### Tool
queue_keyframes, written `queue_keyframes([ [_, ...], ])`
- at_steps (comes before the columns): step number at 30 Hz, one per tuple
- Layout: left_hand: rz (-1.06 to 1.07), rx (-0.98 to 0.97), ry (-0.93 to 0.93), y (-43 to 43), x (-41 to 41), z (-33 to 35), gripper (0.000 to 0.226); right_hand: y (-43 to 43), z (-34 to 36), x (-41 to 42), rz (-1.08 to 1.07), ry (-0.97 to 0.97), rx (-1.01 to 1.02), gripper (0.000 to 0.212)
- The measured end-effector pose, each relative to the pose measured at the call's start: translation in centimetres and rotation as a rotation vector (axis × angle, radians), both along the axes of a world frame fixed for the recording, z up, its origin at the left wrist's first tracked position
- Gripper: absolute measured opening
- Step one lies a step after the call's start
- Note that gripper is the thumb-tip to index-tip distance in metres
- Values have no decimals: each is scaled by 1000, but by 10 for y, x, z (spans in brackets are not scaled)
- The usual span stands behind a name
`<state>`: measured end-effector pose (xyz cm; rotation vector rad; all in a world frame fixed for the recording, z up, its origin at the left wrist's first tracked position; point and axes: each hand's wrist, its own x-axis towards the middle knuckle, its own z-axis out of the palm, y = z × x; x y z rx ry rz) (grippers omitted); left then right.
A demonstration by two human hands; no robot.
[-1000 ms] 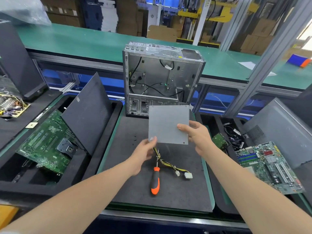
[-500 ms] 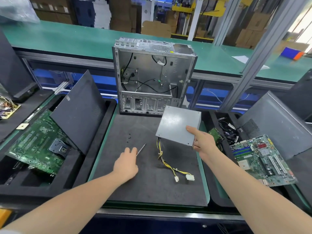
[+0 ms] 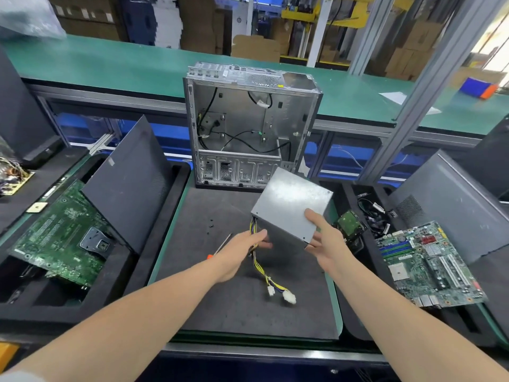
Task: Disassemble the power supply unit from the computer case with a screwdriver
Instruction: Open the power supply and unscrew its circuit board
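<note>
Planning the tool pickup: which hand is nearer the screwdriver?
Left. The left hand is directly over the screwdriver, hiding most of its handle; the right hand is farther right, holding the power supply unit.
</note>
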<state>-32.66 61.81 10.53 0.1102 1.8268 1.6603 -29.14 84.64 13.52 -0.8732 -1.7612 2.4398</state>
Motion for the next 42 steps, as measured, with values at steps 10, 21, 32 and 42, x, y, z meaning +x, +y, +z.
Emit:
queue_keyframes([
  [10,259,157,-153,23,-29,56,96,8,-31,14,23,217,-234,76],
  [21,561,85,-125,19,-36,23,23,6,-27,11,-18,91,-478,62],
  [32,589,144,0,11,-19,0,40,-13,-42,-1,181,-170,166,49],
  [42,623,-97,245,33,-4,5,44,-22,-3,-11,-94,-82,301,36],
])
